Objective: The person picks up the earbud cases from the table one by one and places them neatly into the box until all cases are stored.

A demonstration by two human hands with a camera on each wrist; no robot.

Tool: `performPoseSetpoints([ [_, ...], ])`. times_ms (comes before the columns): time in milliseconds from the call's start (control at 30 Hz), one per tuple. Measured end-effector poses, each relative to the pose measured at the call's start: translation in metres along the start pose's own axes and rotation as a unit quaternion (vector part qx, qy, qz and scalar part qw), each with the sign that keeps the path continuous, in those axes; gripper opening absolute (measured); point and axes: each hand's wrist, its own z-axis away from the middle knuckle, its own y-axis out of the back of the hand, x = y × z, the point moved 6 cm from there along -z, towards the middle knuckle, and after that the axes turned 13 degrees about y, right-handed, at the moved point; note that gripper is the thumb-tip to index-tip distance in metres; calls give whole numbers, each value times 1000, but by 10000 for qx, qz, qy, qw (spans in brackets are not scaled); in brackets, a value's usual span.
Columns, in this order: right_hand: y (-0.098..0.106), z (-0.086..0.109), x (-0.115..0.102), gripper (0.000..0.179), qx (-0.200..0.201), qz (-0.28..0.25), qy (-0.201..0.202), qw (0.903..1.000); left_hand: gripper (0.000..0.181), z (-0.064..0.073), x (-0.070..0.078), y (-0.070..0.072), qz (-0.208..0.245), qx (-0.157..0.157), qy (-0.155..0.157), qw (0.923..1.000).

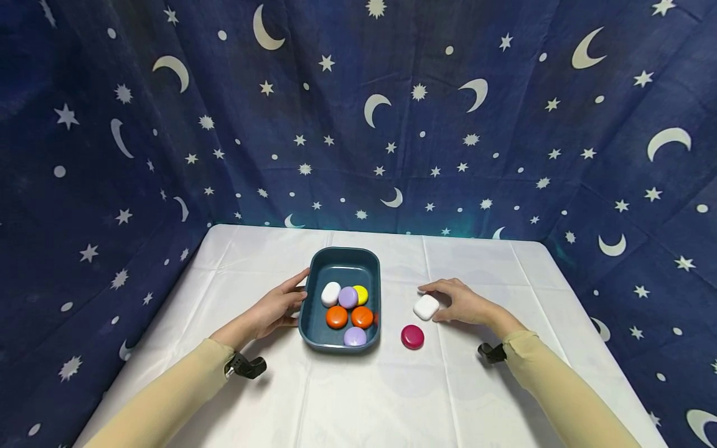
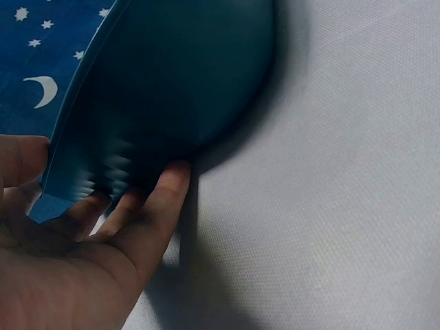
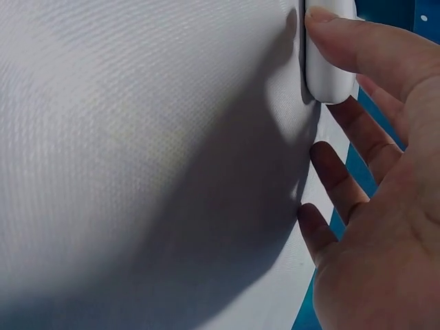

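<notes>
In the head view, a dark teal rectangular tray (image 1: 340,348) stands on the table, holding several glossy rounded pieces. My left hand (image 1: 276,308) is at its left side. The left wrist view shows the fingertips (image 2: 175,175) against the tray's outer wall (image 2: 192,69). Right of the tray, my right hand (image 1: 462,303) has thumb and index finger around a white rounded-square piece (image 1: 426,307). In the right wrist view the thumb touches this white piece (image 3: 330,75), and the other fingers are spread below. A dark red round piece (image 1: 412,336) lies just in front of it.
Inside the tray are a white oval piece (image 1: 330,294), lilac pieces (image 1: 355,336), orange pieces (image 1: 337,317) and a yellow piece (image 1: 362,295). A white cloth covers the table (image 1: 358,404). A blue curtain (image 1: 336,112) with moons and stars hangs behind and at both sides.
</notes>
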Motion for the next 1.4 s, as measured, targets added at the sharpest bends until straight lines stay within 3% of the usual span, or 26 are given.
performPoseSetpoints([
  [500, 3, -5, -2, 46, 32, 260, 180, 9995, 63, -1, 0, 0, 21, -27, -23, 10000],
  [933, 2, -10, -2, 48, 181, 638, 108, 9977, 63, -1, 0, -1, 10, -21, -35, 10000],
  [1200, 23, -41, -26, 46, 1068, 374, 203, 9934, 62, 0, 1, -1, 13, -26, -43, 10000],
  [1400, 22, -74, -59, 46, 1134, 423, 536, 9912, 63, 1, 1, -1, 14, -22, -5, 10000],
])
